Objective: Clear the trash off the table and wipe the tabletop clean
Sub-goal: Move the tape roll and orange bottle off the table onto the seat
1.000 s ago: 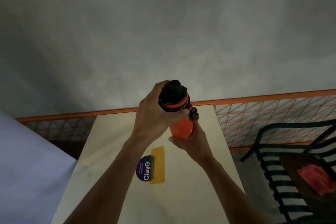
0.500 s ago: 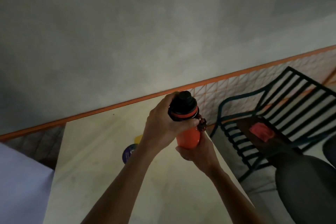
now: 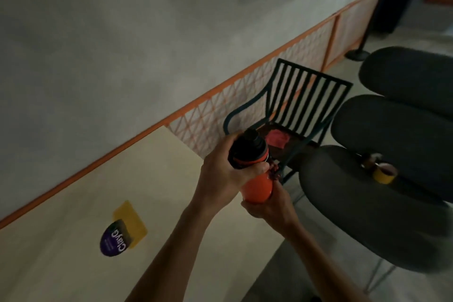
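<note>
Table, cream-topped, fills the near left of your view, its far edge against the wall. Chair, dark with a slatted back, stands to the right and carries a pink cloth. Above the table's right edge, your right hand curls its fingers around the base of an orange bottle. Your left hand wraps its fingers around the black cap. A yellow card and purple round sticker lie on the tabletop.
</note>
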Action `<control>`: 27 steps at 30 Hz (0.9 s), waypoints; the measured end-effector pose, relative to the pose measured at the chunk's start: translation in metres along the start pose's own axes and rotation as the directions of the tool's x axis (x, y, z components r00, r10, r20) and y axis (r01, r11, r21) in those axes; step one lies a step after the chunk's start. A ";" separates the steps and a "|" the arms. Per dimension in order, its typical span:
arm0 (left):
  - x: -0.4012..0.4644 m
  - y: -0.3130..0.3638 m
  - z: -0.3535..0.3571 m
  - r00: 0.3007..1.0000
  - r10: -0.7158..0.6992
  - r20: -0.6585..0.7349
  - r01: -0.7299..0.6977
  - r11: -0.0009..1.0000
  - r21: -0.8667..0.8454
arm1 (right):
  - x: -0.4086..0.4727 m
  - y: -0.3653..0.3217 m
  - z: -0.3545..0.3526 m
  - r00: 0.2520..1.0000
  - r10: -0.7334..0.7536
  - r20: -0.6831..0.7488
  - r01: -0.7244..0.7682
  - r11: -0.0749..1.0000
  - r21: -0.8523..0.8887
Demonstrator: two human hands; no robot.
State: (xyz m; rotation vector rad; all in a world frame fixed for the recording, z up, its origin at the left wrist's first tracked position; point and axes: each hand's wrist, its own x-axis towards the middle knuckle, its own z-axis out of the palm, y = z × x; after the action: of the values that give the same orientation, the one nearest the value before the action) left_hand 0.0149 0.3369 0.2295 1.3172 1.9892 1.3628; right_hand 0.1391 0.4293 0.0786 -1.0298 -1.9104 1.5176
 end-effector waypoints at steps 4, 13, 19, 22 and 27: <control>0.020 0.016 0.060 0.993 0.005 0.114 -0.001 0.999 -0.038 | -0.003 0.026 -0.058 0.996 0.033 -0.088 -0.031 0.999 0.025; 0.066 0.047 0.212 0.953 -0.055 0.299 0.082 0.993 -0.080 | -0.003 0.100 -0.210 0.977 0.136 -0.167 -0.135 0.991 0.022; 0.091 0.067 0.304 0.914 -0.070 0.399 0.109 0.991 -0.077 | -0.007 0.135 -0.296 0.966 0.183 -0.185 -0.183 0.983 0.017; 0.105 0.075 0.340 0.887 -0.073 0.456 0.121 0.990 -0.077 | -0.005 0.148 -0.326 0.951 0.200 -0.235 -0.200 0.979 0.023; 0.138 0.081 0.397 0.839 -0.044 0.542 0.109 0.990 -0.088 | 0.009 0.171 -0.363 0.910 0.241 -0.338 -0.240 0.970 0.045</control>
State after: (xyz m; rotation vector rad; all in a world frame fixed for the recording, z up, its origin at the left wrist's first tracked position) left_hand 0.2791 0.6630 0.1467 1.3625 1.5331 0.9132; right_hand 0.4535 0.6683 0.0092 -1.4675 -1.5835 1.3560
